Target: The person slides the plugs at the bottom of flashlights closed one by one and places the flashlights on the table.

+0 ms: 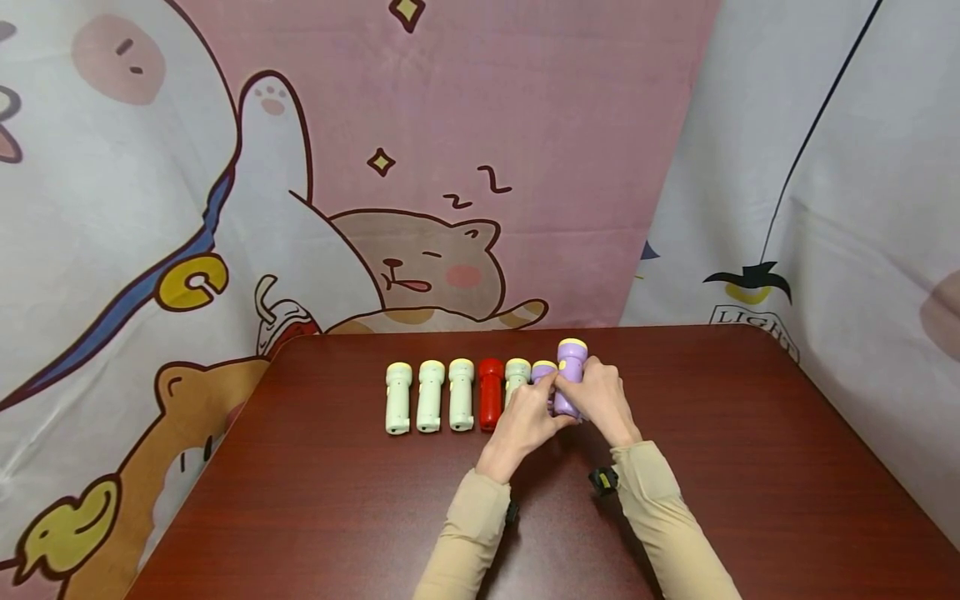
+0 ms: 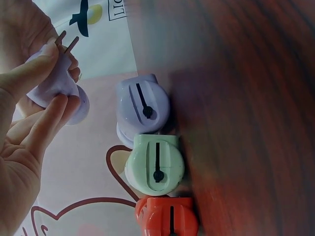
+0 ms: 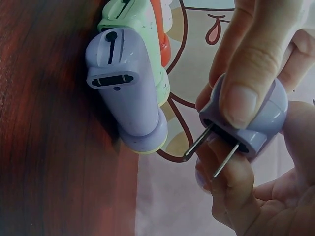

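My left hand (image 1: 525, 421) and right hand (image 1: 603, 396) both grip a purple flashlight (image 1: 572, 360) with a yellow rim, at the right end of a row. Two thin metal prongs (image 3: 226, 160) stick out from its tail end in the right wrist view. A thumb presses on the body beside them, and fingers lie just under the prongs. Close by stands a second purple flashlight (image 2: 142, 105), partly hidden by my left hand in the head view. Beside it is a pale green flashlight (image 2: 155, 164), then a red flashlight (image 1: 491, 392).
Left of the red one, several pale green flashlights (image 1: 430, 396) lie spaced out in line. The dark reddish-brown table (image 1: 360, 517) extends around them. A cartoon-printed cloth (image 1: 570, 167) hangs behind its far edge.
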Demonstrator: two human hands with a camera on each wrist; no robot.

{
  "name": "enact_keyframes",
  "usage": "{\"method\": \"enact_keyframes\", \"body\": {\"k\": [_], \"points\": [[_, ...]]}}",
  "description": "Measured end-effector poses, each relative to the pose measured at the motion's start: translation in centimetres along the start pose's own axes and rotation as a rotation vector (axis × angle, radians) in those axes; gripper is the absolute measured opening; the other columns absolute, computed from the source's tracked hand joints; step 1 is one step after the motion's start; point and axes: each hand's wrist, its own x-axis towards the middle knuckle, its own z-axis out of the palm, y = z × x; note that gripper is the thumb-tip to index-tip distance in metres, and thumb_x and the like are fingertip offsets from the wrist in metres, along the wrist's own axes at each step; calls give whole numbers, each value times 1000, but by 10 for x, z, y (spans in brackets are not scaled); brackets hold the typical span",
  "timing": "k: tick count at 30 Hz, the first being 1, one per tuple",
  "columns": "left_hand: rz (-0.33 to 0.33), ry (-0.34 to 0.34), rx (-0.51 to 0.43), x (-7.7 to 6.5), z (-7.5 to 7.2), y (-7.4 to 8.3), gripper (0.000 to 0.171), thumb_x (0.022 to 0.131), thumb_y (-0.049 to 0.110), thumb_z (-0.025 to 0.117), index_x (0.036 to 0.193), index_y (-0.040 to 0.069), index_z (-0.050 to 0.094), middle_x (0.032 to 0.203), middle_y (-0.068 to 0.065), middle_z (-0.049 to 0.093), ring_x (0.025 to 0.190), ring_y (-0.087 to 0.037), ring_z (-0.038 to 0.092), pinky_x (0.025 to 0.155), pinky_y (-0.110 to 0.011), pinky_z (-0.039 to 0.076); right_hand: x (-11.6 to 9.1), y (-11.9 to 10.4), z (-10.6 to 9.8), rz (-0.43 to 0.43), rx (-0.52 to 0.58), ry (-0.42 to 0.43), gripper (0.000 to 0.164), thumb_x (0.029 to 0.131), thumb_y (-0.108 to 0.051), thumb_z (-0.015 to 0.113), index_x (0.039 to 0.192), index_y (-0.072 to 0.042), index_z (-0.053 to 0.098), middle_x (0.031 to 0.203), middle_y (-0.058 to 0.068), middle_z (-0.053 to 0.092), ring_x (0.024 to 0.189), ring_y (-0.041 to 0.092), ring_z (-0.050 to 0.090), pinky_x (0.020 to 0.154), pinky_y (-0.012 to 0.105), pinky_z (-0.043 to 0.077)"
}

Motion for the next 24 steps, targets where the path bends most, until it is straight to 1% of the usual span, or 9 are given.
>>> {"method": "enact_keyframes", "body": {"k": [9, 18, 24], "points": [[13, -5, 0, 0, 1, -1, 59, 70, 31, 84, 113, 2, 57, 82, -7, 70, 67, -13, 66, 59, -20, 50, 0, 1, 1, 10, 1, -5, 47, 79, -42, 66, 86, 4, 57, 75, 17, 60, 61, 25, 58, 50, 29, 43], [11, -24, -5, 0, 0, -2, 60, 71, 31, 83, 116, 1, 57, 83, -7, 70, 68, -12, 65, 59, -18, 49, -1, 0, 0, 6, 12, -14, 48, 79, -40, 65, 88, 6, 56, 76, 18, 61, 61, 25, 58, 50, 29, 45], [16, -42, -34, 0, -1, -3, 57, 73, 28, 82, 116, 2, 56, 80, -7, 69, 64, -10, 60, 57, -15, 43, -1, 0, -1, 3, 9, -18, 49, 80, -41, 65, 89, 6, 56, 76, 18, 61, 61, 24, 58, 50, 29, 45]]}}
